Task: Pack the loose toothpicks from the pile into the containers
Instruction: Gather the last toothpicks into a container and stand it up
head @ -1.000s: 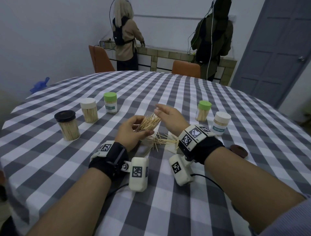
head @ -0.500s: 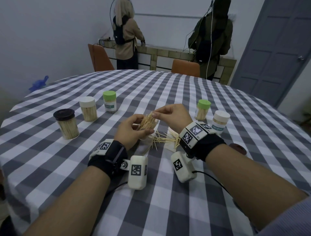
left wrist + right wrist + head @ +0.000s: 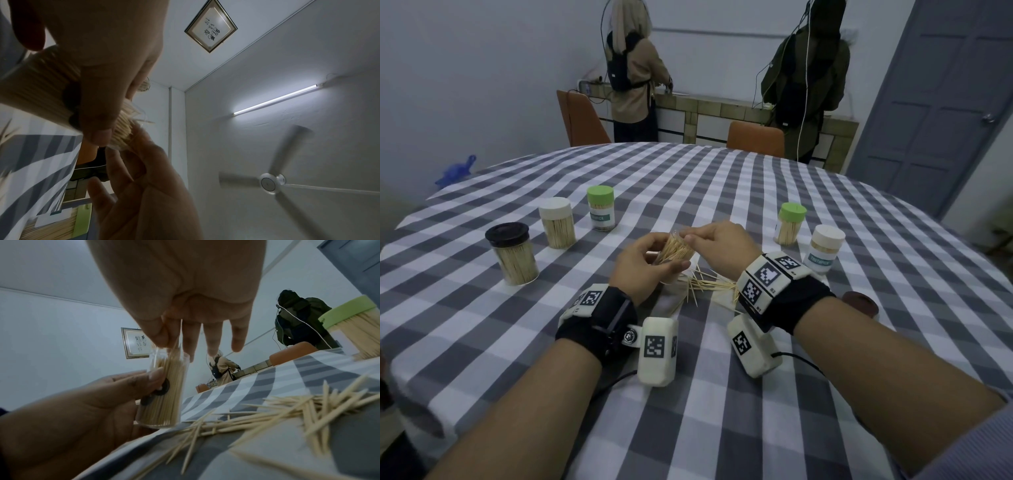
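Desk: we see a round desk (image 3: 722, 192) under a grey-and-white checked cloth.
Room: pale walls, a framed picture (image 3: 134, 342), a lit tube lamp (image 3: 275, 99) and a ceiling fan (image 3: 269, 183); two people stand with their backs to us at a tiled counter (image 3: 722, 113), by orange chairs (image 3: 578, 116) and a grey door (image 3: 941, 102).
Far-left containers: a black-lidded jar (image 3: 512, 253), a white-lidded jar (image 3: 556, 222) and a green-lidded jar (image 3: 601, 212) stand in a row, all holding toothpicks.
Left hand: our left hand (image 3: 640, 265) has its fingers wrapped round the clear container (image 3: 162, 392), lifted just above the desk and tilted.
Clear container: lid off, packed nearly full of toothpicks.
Right hand: our right hand (image 3: 719, 245) is at the container's mouth, thumb and forefinger pinching a few toothpicks (image 3: 176, 340) whose lower ends are inside; the other fingers are extended.
Loose pile: the pile of toothpicks (image 3: 709, 284) lies scattered on the cloth, just below the hands.
Far-right containers: a second green-lidded jar (image 3: 789, 222) and a second white-lidded jar (image 3: 823, 251), both closed with toothpicks inside.
Loose lid: a dark brown lid (image 3: 861, 303) lies flat beside the right wrist.
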